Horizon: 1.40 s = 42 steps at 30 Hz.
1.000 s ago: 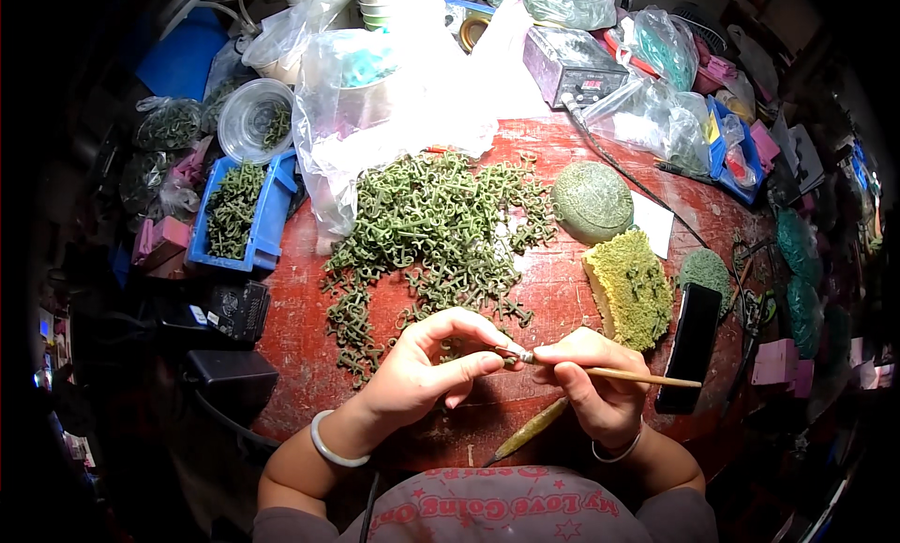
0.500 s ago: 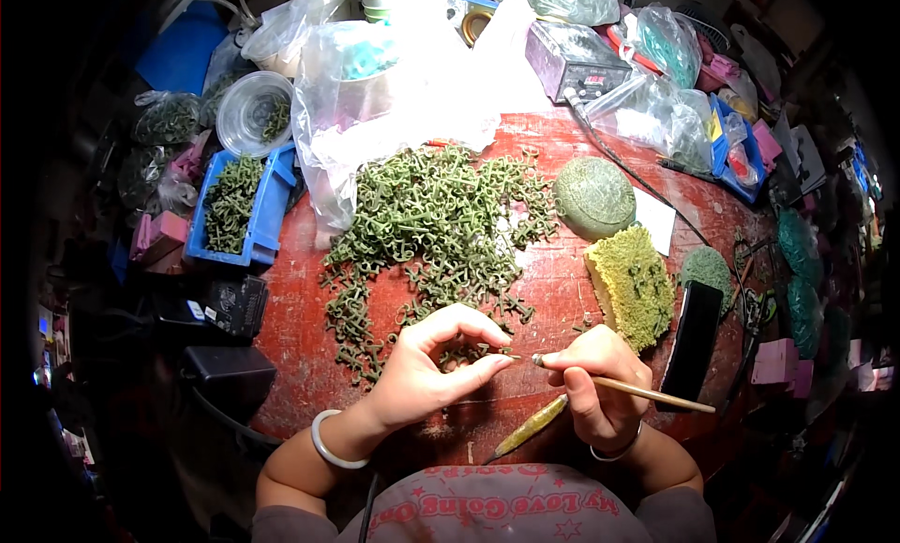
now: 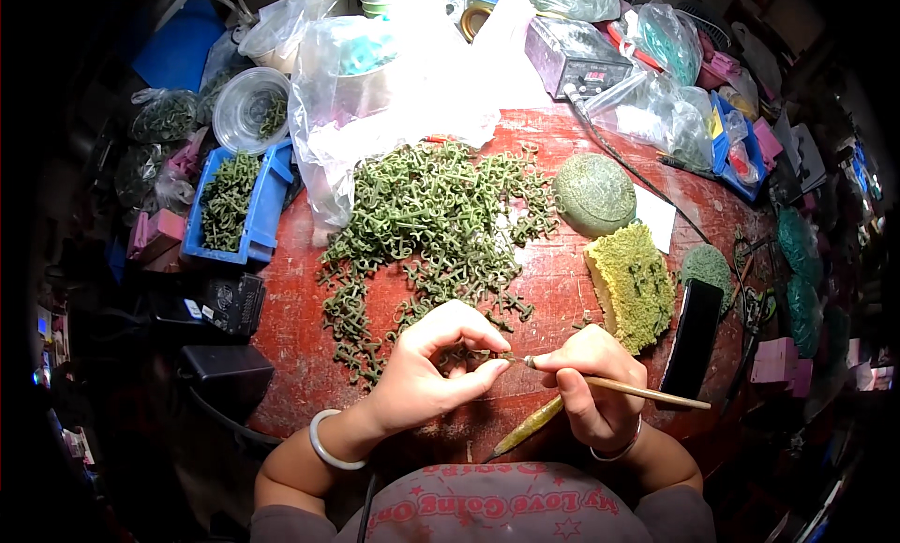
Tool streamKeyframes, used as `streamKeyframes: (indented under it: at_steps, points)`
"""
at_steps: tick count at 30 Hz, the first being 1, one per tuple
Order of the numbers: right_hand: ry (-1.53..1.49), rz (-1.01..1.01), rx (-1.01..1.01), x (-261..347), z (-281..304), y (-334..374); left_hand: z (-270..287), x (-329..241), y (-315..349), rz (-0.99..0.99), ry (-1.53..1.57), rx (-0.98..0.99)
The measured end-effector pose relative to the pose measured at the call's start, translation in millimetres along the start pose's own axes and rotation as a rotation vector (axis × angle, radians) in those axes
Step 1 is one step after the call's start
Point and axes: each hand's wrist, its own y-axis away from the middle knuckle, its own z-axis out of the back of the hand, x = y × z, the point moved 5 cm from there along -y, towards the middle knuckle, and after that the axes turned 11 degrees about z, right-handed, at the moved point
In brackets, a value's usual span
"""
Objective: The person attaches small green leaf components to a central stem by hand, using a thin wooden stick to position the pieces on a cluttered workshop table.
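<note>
My left hand [image 3: 433, 360] is closed in a pinch, thumb and forefinger tips together on a small green curled piece [image 3: 503, 357] that barely shows. My right hand [image 3: 600, 384] grips a slim tool with a pale wooden handle [image 3: 656, 394], which slants down to the right. Its dark tip pokes out past the right fingertips, a short way from the left fingertips. Beyond the left hand spreads a big heap of small green curled pieces [image 3: 422, 210] on the red tabletop [image 3: 298, 304]. Under the right hand lies a yellow-green, pointed stick-like tool [image 3: 528, 429].
Right of the heap sit a round green block [image 3: 594, 194], a yellow sponge [image 3: 637, 290] and a black phone [image 3: 692, 339]. A blue bin [image 3: 267, 206] of green pieces stands left, beside a clear plastic tub [image 3: 251, 110]. Plastic bags [image 3: 323, 121] and a grey box [image 3: 577, 56] with a cable line the back.
My right hand has shifted slightly left, bringing the tool's tip nearer to the left fingertips. The left hand keeps its pinch almost in place.
</note>
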Motion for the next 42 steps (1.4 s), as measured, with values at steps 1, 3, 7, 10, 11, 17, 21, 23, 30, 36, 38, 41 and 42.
streamKeyframes:
  at_steps: [1, 3, 7, 10, 11, 17, 21, 23, 30, 36, 38, 41, 42]
  points:
    - [-0.008, -0.011, 0.005, -0.6, -0.3, -0.1, 0.1, -0.8, 0.2, 0.027, -0.006, 0.001]
    - [-0.013, -0.022, 0.009, -0.6, -0.4, 0.8, -0.1, -0.8, -0.3, 0.052, -0.013, 0.005]
    - [-0.208, -0.184, -0.140, -7.1, 0.2, 7.1, 0.5, 0.2, 1.4, 0.048, -0.056, -0.014]
    - [-0.050, -0.249, -0.148, -8.4, -1.6, 8.1, -0.8, -0.1, -0.2, 0.039, -0.052, -0.013]
    - [0.122, -0.117, -0.007, -10.1, -3.2, 4.5, -0.7, -1.2, -0.1, 0.008, -0.055, -0.014]
    - [0.224, -0.012, 0.128, -5.8, -13.5, -1.9, -0.5, 9.2, 0.1, 0.100, 0.091, 0.056]
    - [0.129, -0.086, 0.076, -8.0, -11.1, -2.0, -2.8, 2.6, 0.2, 0.136, 0.166, 0.064]
    - [0.052, -0.211, 0.044, -16.4, -10.6, 3.7, -4.1, 0.4, 0.8, 0.210, 0.197, 0.101]
    - [0.011, -0.265, 0.051, -21.5, -9.9, 4.6, -2.2, 6.9, -1.8, 0.054, 0.162, 0.088]
    - [0.023, -0.280, 0.085, -21.6, -11.5, 5.3, -1.2, 5.6, -0.9, 0.073, 0.154, 0.077]
    - [0.019, -0.288, 0.089, -22.0, -12.0, 5.8, -0.1, 6.3, -0.7, 0.087, 0.109, 0.067]
    - [0.028, -0.272, 0.068, -21.8, -11.6, 5.2, -0.9, 7.4, -0.5, 0.100, 0.134, 0.069]
    - [0.031, -0.267, 0.071, -21.7, -11.4, 4.9, -1.2, 7.5, -0.6, 0.100, 0.134, 0.070]
